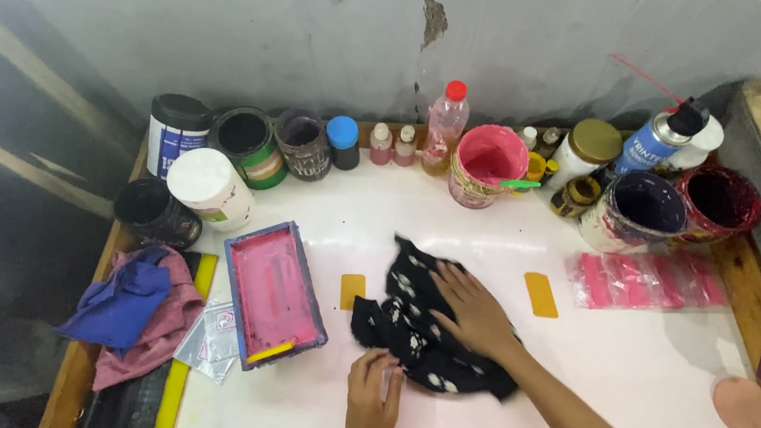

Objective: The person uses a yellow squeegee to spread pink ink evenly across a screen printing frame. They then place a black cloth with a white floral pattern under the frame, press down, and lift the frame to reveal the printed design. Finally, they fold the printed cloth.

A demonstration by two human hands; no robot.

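One black spotted cloth (pixel 421 332) bunched at centre of white table (pixel 642 365). Right hand (pixel 475 309) flat, fingers spread, pressing on cloth. Left hand (pixel 371 397) at cloth's near edge, fingers curled; grip unclear. Two yellow tabs (pixel 540 294) flank cloth. One pink-inked screen frame (pixel 273 293) left of cloth.

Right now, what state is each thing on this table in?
Black cloth: crumpled, right hand flat on it.
Left hand: at the cloth's near edge.
Screen frame: pink ink inside.
Pink tub: open, ink-coated.
Purple tub: open.
Red-capped bottle: upright, capped.
Spray can: upright.
Rags: heaped.
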